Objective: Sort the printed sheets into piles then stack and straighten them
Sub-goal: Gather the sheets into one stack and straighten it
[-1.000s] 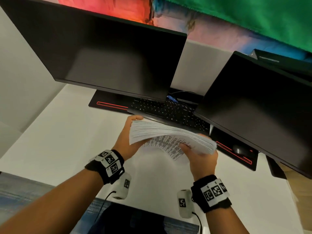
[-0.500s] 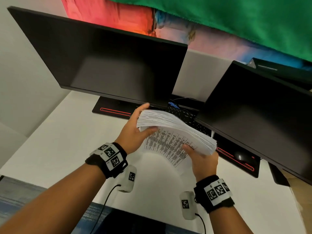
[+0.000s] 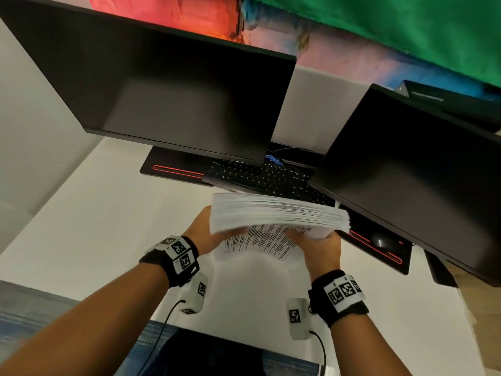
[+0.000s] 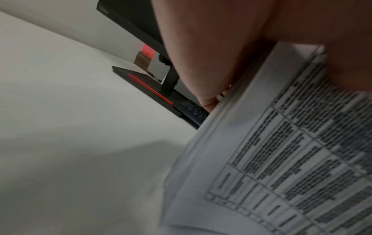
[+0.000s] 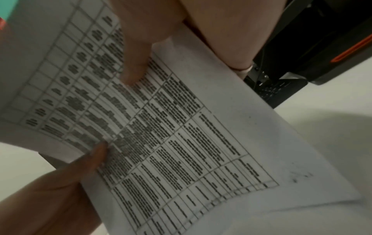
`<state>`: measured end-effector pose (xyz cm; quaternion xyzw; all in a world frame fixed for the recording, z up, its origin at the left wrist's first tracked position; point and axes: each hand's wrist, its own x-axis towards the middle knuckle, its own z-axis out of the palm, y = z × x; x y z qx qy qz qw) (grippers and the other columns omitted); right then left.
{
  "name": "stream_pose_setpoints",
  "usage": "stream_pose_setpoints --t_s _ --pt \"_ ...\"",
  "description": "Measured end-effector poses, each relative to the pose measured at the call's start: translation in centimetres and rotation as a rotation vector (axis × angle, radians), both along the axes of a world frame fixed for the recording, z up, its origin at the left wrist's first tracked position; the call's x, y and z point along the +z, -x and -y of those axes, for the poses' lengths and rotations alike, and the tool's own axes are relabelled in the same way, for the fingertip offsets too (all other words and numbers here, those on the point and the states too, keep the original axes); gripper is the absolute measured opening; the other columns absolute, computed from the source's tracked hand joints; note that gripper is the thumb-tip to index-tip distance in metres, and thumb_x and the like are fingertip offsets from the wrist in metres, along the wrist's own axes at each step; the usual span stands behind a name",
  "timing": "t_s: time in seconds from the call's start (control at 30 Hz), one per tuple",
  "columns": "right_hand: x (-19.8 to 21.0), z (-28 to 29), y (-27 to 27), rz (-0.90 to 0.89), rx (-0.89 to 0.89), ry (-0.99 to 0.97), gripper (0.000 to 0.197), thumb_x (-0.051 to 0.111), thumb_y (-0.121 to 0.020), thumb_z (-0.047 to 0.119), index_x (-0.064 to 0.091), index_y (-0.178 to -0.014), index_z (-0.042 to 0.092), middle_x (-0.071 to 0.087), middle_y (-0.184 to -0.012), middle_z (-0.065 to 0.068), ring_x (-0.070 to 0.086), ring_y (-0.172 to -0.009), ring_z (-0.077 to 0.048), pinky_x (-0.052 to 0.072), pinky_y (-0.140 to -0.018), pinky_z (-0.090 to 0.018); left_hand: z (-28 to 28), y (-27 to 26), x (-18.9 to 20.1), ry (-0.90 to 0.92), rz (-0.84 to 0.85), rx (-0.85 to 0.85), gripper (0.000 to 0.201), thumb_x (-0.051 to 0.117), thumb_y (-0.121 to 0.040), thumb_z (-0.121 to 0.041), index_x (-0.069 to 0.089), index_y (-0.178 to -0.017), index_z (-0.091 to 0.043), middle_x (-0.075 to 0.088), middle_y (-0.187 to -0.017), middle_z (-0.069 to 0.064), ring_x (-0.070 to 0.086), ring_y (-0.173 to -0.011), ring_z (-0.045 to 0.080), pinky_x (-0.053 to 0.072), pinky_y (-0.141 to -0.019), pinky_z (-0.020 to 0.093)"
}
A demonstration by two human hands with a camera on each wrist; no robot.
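A thick stack of printed sheets (image 3: 279,215) is held above the white desk (image 3: 103,226), just in front of the keyboard (image 3: 260,177). Its long edge faces up, and a printed table shows on the face turned toward me. My left hand (image 3: 202,234) grips the stack's left end. My right hand (image 3: 317,245) grips the right end, thumb on the printed face. The left wrist view shows the blurred sheets (image 4: 281,159) under my fingers (image 4: 201,55). In the right wrist view, the right thumb (image 5: 136,55) presses the table print (image 5: 181,127); the lower sheets sag.
Two dark monitors (image 3: 176,85) (image 3: 412,169) hang over the back of the desk. Beneath them lie a black mat with red stripes (image 3: 173,169) and a mouse (image 3: 382,241) at the right. Bare desk surface lies to the left and in front of my hands.
The stack, tipped up at its left end half a second ago, now sits level and squarer. My left hand has slid from the upper corner down to the left end.
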<state>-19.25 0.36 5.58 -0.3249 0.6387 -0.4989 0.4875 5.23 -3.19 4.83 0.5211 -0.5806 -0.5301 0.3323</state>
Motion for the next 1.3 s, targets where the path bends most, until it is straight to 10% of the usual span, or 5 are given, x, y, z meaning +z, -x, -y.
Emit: stream_pose_setpoints --t_s 0.37,0.63,0.87,1.1,1.3 --pt "-0.7 -1.8 -2.2 0.133 -0.102 0.066 0.036 0.081 -0.073 -0.003 0.065 -0.09 0.023 0.076 -0.074 0.018 0.073 -0.071 0.0 0.058 -0.058 -0.017 -1.3 1.7 -1.2 0.088 0.058 0.299 0.035 0.076 -0.084 -0.031 0.067 -0.116 -0.019 0.071 -0.097 -0.017 0.067 -0.086 -0.009 0.056 -0.076 0.013" --pt "-1.8 -1.5 -2.6 0.074 -0.108 0.058 0.031 0.083 -0.074 0.001 0.069 -0.087 0.025 0.077 -0.079 0.013 0.075 -0.08 -0.008 0.06 -0.065 -0.023 -1.5 1.6 -2.6 0.115 0.011 0.313 0.065 0.075 -0.079 -0.046 0.053 -0.131 -0.013 0.069 -0.111 0.0 0.068 -0.088 0.0 0.055 -0.072 0.011" --pt "-1.8 -0.5 -2.7 0.052 -0.125 0.062 0.031 0.084 -0.074 0.008 0.07 -0.093 0.028 0.078 -0.088 0.012 0.075 -0.085 -0.009 0.062 -0.074 -0.031 -0.2 2.3 -1.5 0.142 0.02 0.348 0.022 0.054 -0.1 -0.021 0.046 -0.121 -0.02 0.06 -0.102 -0.019 0.059 -0.084 -0.022 0.047 -0.068 0.002" --pt "-2.1 -0.6 -3.2 -0.021 -0.087 0.036 0.027 0.08 -0.08 0.009 0.067 -0.094 0.027 0.073 -0.085 0.014 0.069 -0.085 0.0 0.056 -0.064 -0.011 -0.7 2.2 -2.1 0.12 0.101 0.324 0.024 0.046 -0.103 -0.029 0.041 -0.123 -0.017 0.064 -0.101 -0.004 0.065 -0.091 0.018 0.057 -0.071 0.021" --pt "-1.0 0.1 -1.2 -0.193 -0.01 -0.017 0.035 0.085 -0.075 0.031 0.065 -0.102 0.021 0.072 -0.095 0.008 0.071 -0.086 -0.011 0.061 -0.071 -0.03 0.6 1.0 -0.6 0.052 0.12 0.335 0.023 0.05 -0.102 -0.029 0.051 -0.122 -0.019 0.062 -0.099 -0.023 0.061 -0.085 -0.016 0.045 -0.065 0.0"
